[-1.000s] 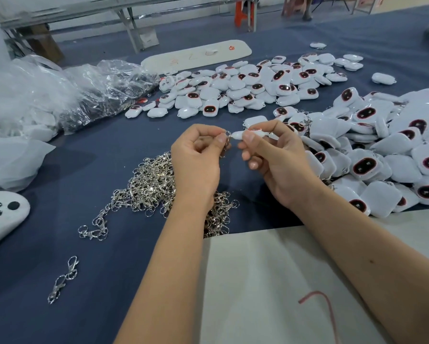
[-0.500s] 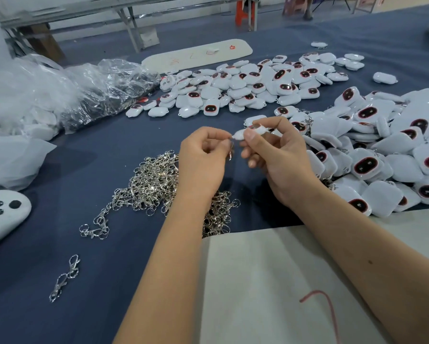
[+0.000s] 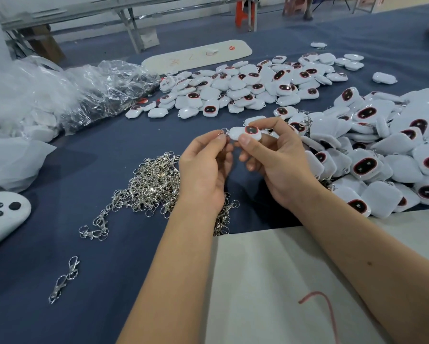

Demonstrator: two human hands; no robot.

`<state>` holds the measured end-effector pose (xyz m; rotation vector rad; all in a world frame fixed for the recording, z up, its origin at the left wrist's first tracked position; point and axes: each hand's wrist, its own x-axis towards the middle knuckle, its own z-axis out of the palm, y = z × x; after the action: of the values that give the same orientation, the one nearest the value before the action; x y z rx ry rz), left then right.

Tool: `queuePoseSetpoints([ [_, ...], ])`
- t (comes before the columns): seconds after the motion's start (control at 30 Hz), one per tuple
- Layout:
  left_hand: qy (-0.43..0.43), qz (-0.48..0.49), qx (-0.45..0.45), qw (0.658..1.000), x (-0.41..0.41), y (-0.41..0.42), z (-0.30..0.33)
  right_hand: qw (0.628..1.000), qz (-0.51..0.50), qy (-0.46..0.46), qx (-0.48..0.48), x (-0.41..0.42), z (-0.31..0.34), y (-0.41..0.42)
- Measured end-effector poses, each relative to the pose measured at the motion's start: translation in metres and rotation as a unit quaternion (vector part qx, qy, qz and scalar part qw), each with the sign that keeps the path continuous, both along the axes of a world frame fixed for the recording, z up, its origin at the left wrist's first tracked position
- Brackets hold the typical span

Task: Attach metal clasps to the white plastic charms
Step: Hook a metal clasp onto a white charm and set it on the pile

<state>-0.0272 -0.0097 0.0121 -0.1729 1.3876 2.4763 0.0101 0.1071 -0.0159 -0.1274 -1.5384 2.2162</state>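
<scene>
Since the moment before, the charm (image 3: 244,133) had been turned so that its dark, red-rimmed face looked up, where earlier only its white edge showed, and both hands had lifted slightly over the blue worktop (image 3: 89,281). The right hand (image 3: 280,167) gripped the charm between thumb and curled fingers, the thumb tip pressed on its near edge. The left hand (image 3: 204,172) pinched a small metal clasp (image 3: 223,132) at its fingertips, the clasp's ring touching the charm's left end; whether the ring was already through the charm's loop I could not tell. Both hands were held above the middle of the worktop, not resting on it.

Beneath the left wrist lay a tangled heap of clasps (image 3: 151,187), trailing toward the near left corner, with a loose pair of clasps (image 3: 64,279) lying well apart from it, closer to the near edge. Along the right edge rose a thick pile of charms (image 3: 382,155), some with clasps showing among them, and a flatter spread of charms (image 3: 253,88) lay toward the far edge. A crumpled clear plastic bag (image 3: 104,93) sat at the far left, a white foam sheet (image 3: 196,55) lay beyond the spread, and a pale board (image 3: 270,281) covered the near right corner under the forearms.
</scene>
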Motion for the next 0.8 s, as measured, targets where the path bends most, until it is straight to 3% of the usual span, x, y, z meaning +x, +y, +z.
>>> queuePoseSetpoints([
  [0.23, 0.073, 0.029, -0.061, 0.995, 0.000, -0.001, -0.002, 1.000, 0.015, -0.007, -0.010, 0.001, 0.001, -0.001],
  [0.4, 0.156, 0.043, -0.153, 0.975, -0.005, -0.002, -0.007, 0.997, 0.027, -0.006, -0.077, 0.002, 0.003, 0.002],
  [0.6, 0.347, 0.024, -0.350, 0.870, -0.016, -0.015, -0.014, 0.995, 0.019, -0.019, -0.098, 0.002, 0.004, 0.003],
  [0.8, 0.453, -0.079, -0.473, 0.751, -0.024, -0.036, -0.004, 0.999, 0.006, -0.039, -0.015, 0.001, 0.002, 0.000],
])
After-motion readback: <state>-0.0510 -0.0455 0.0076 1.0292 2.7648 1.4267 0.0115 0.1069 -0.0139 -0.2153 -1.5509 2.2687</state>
